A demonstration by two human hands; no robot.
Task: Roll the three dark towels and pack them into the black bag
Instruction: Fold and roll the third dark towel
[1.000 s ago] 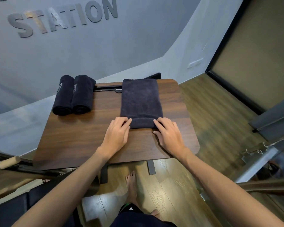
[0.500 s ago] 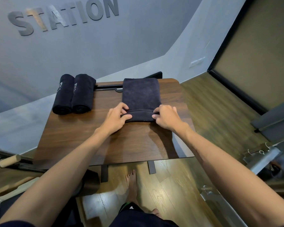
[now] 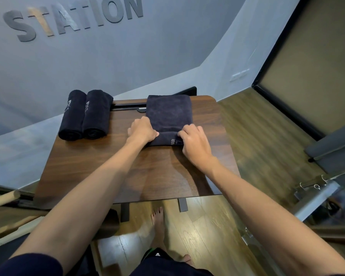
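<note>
A dark towel (image 3: pixel 169 114) lies lengthwise on the brown wooden table (image 3: pixel 100 168), its near end turned into a short roll with a small pale logo showing. My left hand (image 3: pixel 141 131) grips the left end of that roll, fingers curled over it. My right hand (image 3: pixel 195 142) grips the right end the same way. Two rolled dark towels (image 3: pixel 86 114) lie side by side at the table's far left corner, each with a pale logo. No black bag is in view.
A black bar (image 3: pixel 127 106) runs along the table's far edge. A grey wall with large letters stands behind. Wooden floor and my bare foot (image 3: pixel 157 222) show below the table. Metal equipment (image 3: pixel 315 186) sits at right, a wooden handle (image 3: pixel 4 198) at left.
Both hands have rolled the towel's near end away from me, from flat fingers at the edge to a curled grip on a thicker roll. The flat part is shorter.
</note>
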